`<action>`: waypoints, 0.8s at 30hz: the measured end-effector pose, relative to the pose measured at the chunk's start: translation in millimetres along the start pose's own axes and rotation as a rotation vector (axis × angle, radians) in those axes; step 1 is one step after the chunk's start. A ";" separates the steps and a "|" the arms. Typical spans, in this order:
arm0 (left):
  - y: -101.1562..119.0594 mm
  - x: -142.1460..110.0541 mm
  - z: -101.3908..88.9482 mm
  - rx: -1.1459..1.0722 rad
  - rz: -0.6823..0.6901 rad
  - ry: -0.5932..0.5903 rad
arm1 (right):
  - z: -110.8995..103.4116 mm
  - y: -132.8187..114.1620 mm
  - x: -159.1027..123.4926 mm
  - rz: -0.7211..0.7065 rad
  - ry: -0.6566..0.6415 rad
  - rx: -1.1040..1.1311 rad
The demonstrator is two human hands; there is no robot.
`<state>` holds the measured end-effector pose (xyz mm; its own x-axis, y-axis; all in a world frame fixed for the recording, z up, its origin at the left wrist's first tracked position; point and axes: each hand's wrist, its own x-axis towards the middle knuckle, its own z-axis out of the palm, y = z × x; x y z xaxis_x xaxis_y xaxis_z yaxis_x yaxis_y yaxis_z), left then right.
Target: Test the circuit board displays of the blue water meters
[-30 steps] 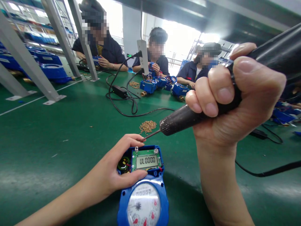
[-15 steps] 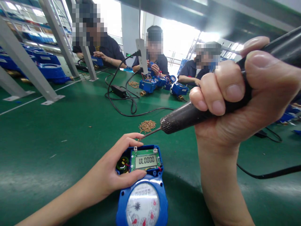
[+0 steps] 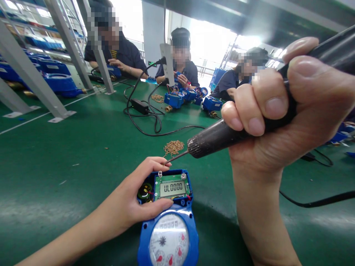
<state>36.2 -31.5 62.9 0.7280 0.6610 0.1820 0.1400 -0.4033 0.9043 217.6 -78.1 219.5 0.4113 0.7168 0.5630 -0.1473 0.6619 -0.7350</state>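
In the head view, a blue water meter [image 3: 168, 236] lies at the bottom centre, its dial towards me. Its upper compartment is uncovered and shows a green circuit board with a small display [image 3: 172, 187] reading "UL0000". My left hand [image 3: 138, 192] grips this compartment, thumb on the near side and fingers over the far side. My right hand [image 3: 280, 99] is wrapped round a black electric screwdriver [image 3: 219, 138], which slants down to the left. Its thin bit [image 3: 177, 157] ends at my left fingertips. Whether a screw sits on the tip is too small to tell.
A pile of small brass screws [image 3: 173, 147] lies just beyond the meter on the green table [image 3: 97, 155]. Black cables and a power adapter [image 3: 139, 106] lie farther back. Several blue meters [image 3: 174, 99] stand before three co-workers. Metal posts [image 3: 41, 70] rise at left.
The screwdriver and its bit have shifted very slightly left. My left fingertips have closed in a little around the bit's tip. The co-worker at the right has leaned and turned.
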 end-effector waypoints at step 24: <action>-0.9 -0.6 1.5 0.010 0.012 0.024 | -0.4 1.3 -1.6 -0.006 -0.017 -0.163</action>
<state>36.7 -32.4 61.4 0.7132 0.6713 0.2020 0.1383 -0.4172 0.8982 217.1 -78.5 217.5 0.3965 0.7176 0.5726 0.0038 0.6224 -0.7827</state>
